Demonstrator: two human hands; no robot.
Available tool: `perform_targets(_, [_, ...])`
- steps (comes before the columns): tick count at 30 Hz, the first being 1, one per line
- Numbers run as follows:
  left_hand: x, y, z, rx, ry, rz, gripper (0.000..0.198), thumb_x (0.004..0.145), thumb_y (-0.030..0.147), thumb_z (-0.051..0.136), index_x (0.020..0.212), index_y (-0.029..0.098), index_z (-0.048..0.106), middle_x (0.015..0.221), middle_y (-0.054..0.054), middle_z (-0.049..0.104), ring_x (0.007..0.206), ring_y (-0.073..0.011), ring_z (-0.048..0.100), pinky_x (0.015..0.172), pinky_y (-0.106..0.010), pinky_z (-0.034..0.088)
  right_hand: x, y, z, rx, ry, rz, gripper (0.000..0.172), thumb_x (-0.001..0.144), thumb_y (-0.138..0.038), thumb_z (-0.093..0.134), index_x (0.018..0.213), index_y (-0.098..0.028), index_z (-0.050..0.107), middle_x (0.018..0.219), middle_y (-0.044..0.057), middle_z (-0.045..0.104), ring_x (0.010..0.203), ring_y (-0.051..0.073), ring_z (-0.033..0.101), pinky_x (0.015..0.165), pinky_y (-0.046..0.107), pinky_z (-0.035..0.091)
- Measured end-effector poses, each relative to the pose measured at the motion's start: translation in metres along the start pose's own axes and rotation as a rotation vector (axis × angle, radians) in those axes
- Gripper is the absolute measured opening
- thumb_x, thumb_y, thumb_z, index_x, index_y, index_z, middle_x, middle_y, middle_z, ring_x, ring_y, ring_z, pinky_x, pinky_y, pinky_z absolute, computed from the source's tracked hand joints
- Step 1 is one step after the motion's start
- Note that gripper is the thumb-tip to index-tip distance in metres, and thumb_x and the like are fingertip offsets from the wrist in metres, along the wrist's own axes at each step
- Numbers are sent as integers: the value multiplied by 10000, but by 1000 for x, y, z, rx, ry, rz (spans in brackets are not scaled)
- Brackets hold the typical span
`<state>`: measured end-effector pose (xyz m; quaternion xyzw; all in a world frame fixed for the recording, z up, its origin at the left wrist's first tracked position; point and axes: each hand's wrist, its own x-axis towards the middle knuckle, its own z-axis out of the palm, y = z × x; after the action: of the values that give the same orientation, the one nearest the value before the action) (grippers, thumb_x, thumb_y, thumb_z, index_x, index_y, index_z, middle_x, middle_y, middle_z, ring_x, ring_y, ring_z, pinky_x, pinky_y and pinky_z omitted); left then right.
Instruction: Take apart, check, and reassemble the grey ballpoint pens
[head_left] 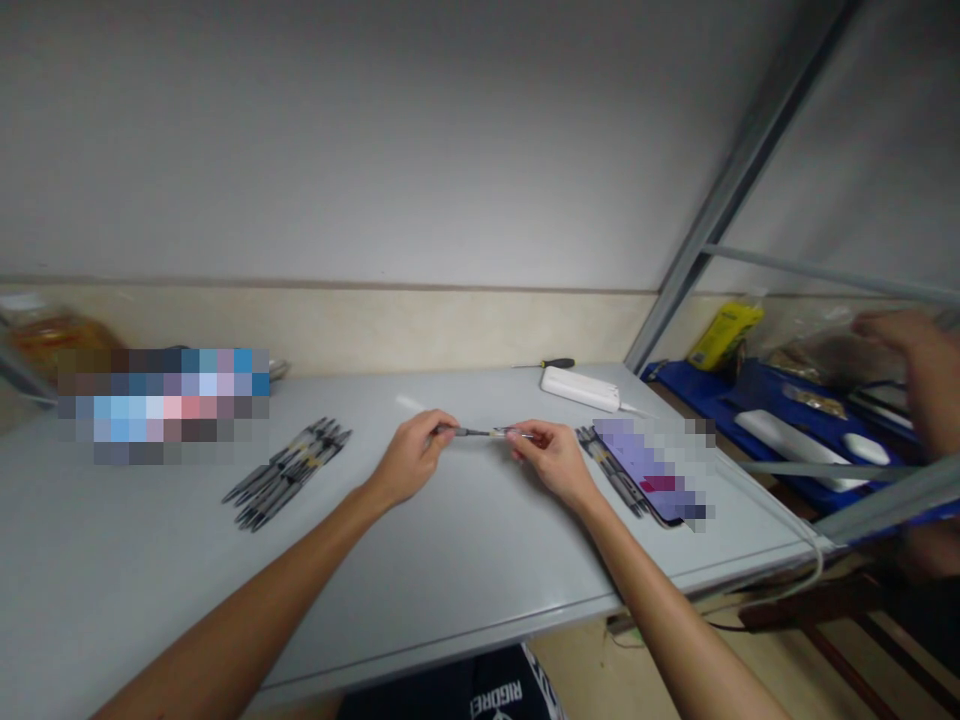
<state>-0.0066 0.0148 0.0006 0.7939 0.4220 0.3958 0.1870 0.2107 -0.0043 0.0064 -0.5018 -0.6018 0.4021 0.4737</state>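
Bridging the space over the middle of the counter (465, 560), a slim gray pen (474, 433) runs between two grips: the left hand (411, 460) pinches one end between thumb and fingers, and the right hand (553, 458) pinches the other. Just beside the right hand, toward the counter's right edge, lie a few pens (621, 477) and a flat, partly pixelated device (630, 462). Farther left rests a pen bunch (289, 475). Near the back edge lie a white oblong device (580, 388) and a screwdriver (556, 364).
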Motion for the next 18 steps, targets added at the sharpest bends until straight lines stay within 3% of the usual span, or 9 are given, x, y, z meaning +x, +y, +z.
perform_targets(3, [0,1,1,10,-1,6,138,840,225,477,896,183,596,867,-35,643,818,-169,573,763,-295,427,0,0,0,-123,-33,8,477,770,-555,513,579,-138,644,444,-7,525,400,82,399,435,221,286])
perform_targets(6, [0,3,2,18,7,-7,128,835,204,473,878,176,590,845,-33,638,802,-166,571,753,-293,428,1,2,0,-168,-39,-3,555,816,-574,433,525,-136,611,420,-6,488,402,83,398,451,223,299])
perform_targets(9, [1,5,1,6,45,-27,125,833,196,468,867,174,587,834,-32,634,787,-165,569,730,-286,428,2,3,0,-64,5,-64,379,730,-514,598,778,-142,649,553,-12,550,487,99,469,488,217,351])
perform_targets(12, [1,5,0,1,73,-34,124,831,187,465,849,171,586,818,-34,628,780,-166,566,717,-284,422,1,1,0,34,6,-76,413,628,-441,712,917,-161,619,670,0,591,544,106,502,509,219,381])
perform_targets(15, [1,5,0,7,72,-20,125,831,185,468,849,169,591,812,-35,623,787,-168,560,726,-286,416,-1,-1,0,-4,-23,-31,345,696,-491,640,717,-146,620,564,0,565,475,90,444,478,219,348])
perform_targets(18, [0,7,1,9,59,-6,131,835,197,471,850,170,598,803,-33,614,790,-168,551,723,-283,417,-1,0,1,-95,-45,27,511,812,-555,464,545,-137,588,412,-11,471,396,72,363,440,220,300])
